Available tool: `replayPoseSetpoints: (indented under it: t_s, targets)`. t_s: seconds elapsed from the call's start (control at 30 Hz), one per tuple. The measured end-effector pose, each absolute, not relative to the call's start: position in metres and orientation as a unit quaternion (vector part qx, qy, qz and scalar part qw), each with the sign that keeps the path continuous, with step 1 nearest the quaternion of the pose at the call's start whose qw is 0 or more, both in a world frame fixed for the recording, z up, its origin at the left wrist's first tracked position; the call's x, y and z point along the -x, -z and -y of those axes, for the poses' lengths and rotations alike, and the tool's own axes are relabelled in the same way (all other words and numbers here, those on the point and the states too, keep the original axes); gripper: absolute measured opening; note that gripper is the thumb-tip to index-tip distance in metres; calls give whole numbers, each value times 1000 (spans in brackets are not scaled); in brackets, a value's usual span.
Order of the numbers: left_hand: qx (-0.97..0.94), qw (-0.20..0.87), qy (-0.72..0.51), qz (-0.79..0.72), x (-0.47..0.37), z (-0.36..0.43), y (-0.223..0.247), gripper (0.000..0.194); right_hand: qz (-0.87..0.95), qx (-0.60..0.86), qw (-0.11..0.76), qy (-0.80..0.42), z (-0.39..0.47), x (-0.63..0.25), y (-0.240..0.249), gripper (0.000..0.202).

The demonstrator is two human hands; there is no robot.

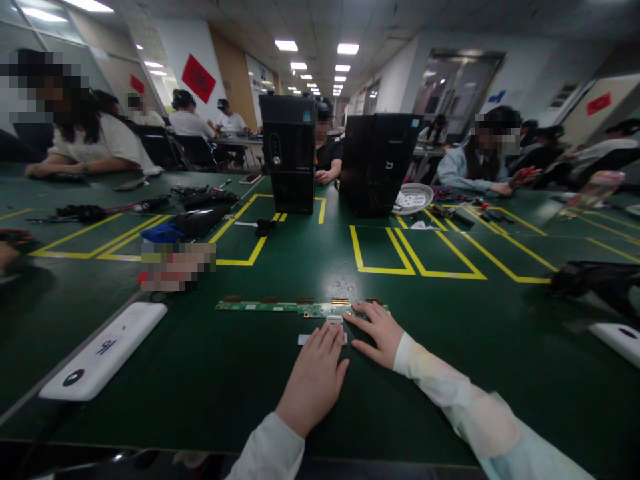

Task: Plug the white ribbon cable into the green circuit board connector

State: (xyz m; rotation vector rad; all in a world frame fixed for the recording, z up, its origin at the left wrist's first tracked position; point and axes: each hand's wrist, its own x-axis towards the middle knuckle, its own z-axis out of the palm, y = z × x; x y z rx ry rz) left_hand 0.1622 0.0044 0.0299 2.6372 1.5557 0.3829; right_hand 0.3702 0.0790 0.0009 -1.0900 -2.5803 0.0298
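A long, narrow green circuit board (pixel 260 307) lies crosswise on the dark green table (pixel 225 373). My left hand (pixel 317 373) is palm down just in front of the board, its outstretched fingers close together at a small white connector piece (pixel 335 320). Part of a white strip (pixel 304 339) shows beside and under those fingers. My right hand (pixel 377 333) rests with spread fingers on the right part of the board, covering some of it. Neither hand wraps round anything.
A white device (pixel 105 353) lies at the left. Two black computer towers (pixel 287 153) (pixel 375 163) stand at the far side. Cables (pixel 85 212), a white basket (pixel 414 198) and yellow tape outlines (pixel 385 270) are beyond the board. People sit around.
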Motion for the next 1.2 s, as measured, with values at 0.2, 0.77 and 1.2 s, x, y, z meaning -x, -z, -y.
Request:
replayPoseSetpoints:
  t_s: [0.2,0.77,1.2]
  targets:
    - [-850,63,-119,-509,-161,-4,-42,57,908,385,168,-15,-79,-371,-2,54]
    - [-850,38,-128,-509,-158,-3,-42,55,906,390,161,-8,-79,-369,-1,54]
    - [-777,-35,-98,-621,-14,-2,-26,52,909,390,147,-14,-77,-370,-5,53]
